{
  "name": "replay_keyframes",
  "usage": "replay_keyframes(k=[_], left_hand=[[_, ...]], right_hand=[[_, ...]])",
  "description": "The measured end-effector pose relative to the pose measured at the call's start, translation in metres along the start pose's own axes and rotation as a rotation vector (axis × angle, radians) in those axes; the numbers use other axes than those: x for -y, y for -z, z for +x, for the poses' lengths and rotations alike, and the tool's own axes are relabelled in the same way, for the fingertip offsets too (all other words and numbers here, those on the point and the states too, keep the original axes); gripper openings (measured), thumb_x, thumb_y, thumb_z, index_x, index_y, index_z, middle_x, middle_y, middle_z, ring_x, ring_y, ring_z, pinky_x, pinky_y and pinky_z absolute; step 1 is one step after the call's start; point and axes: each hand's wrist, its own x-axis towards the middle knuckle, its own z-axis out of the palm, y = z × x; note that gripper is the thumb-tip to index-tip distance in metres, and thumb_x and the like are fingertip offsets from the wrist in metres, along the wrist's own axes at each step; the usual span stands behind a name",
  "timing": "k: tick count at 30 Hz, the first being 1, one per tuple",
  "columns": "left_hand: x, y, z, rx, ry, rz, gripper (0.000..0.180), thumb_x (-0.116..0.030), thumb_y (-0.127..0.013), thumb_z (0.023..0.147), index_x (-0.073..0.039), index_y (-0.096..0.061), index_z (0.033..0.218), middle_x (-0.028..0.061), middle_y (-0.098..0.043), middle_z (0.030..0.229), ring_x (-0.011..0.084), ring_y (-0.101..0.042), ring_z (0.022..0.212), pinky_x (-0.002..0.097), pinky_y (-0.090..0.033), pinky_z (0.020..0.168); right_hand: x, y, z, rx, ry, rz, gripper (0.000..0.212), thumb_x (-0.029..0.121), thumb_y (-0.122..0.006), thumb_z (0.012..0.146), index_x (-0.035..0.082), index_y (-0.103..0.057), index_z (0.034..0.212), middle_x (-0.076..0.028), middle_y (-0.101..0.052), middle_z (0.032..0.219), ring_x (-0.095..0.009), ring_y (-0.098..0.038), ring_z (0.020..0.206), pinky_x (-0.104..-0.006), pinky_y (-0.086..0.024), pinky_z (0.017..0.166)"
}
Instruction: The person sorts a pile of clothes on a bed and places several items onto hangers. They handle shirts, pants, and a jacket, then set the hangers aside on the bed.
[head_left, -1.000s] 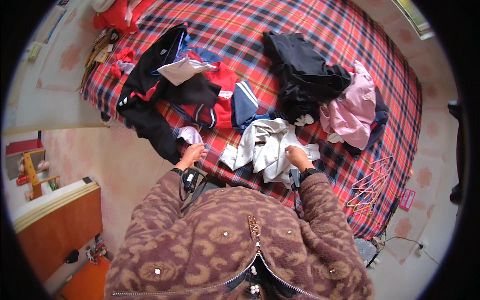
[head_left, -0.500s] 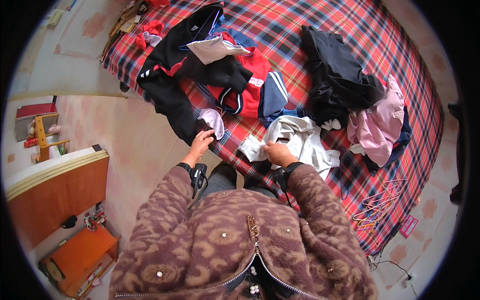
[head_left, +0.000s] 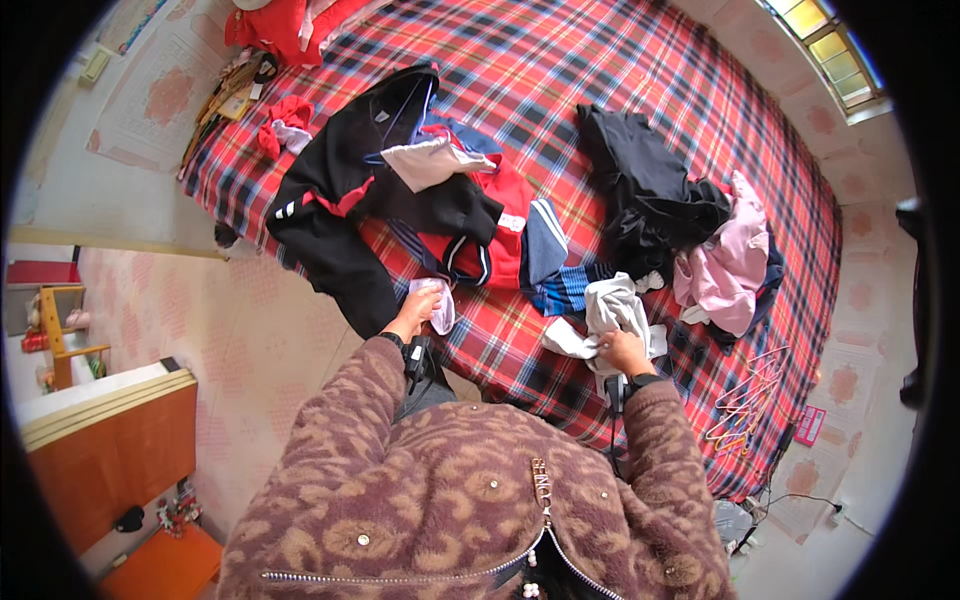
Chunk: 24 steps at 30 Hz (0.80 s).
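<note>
Looked bright and fairly even, lit by daylight at the far right through a window (head_left: pixel 832 50), glowing yellowish in its panes. Cast a cool, pale tone on the right wall (head_left: pixel 858 260), soft grey shading in the white garment's folds (head_left: pixel 608 298), and a faint sheen on the black garment (head_left: pixel 640 165). Rendered the plaid bedspread (head_left: pixel 500 95) clearly. Bowed straight edges toward the rim, then dropped into a black, rounded border tinged violet.
</note>
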Motion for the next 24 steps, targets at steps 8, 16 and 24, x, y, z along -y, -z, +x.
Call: replay_keyframes(k=[8,16,24], left_hand=[[-0.134,0.050,-0.005,0.166,-0.217,-0.099,0.025,-0.024,-0.053,0.090,-0.011,-0.068,0.105,-0.0001,-0.066,0.105,0.0095,-0.061,0.086,0.0225,-0.044,0.072],[-0.189,0.092,0.032,-0.182,-0.518,0.214,0.039,-0.012,-0.056,0.082,-0.002,-0.058,0.119,0.0091,-0.064,0.104,0.0150,-0.061,0.080,0.0282,-0.049,0.075],[-0.265,0.059,0.083,-0.265,-0.977,0.868,0.044,-0.021,-0.055,0.076,-0.010,-0.056,0.118,0.0124,-0.057,0.120,0.0307,-0.055,0.109,0.0407,-0.043,0.093]], right_hand=[[0.086,0.030,0.015,-0.232,-0.126,0.147,0.024,0.022,-0.061,0.074,0.016,-0.069,0.096,-0.011,-0.064,0.101,-0.032,-0.059,0.096,-0.0407,-0.047,0.086],[0.182,0.084,0.052,-0.267,0.047,0.269,0.025,0.025,-0.060,0.080,0.016,-0.066,0.102,-0.010,-0.062,0.107,-0.031,-0.059,0.101,-0.0395,-0.047,0.086],[0.177,0.097,0.036,-0.158,-0.075,0.353,0.026,0.026,-0.061,0.079,0.015,-0.067,0.101,-0.015,-0.064,0.101,-0.033,-0.060,0.097,-0.0413,-0.048,0.084]])
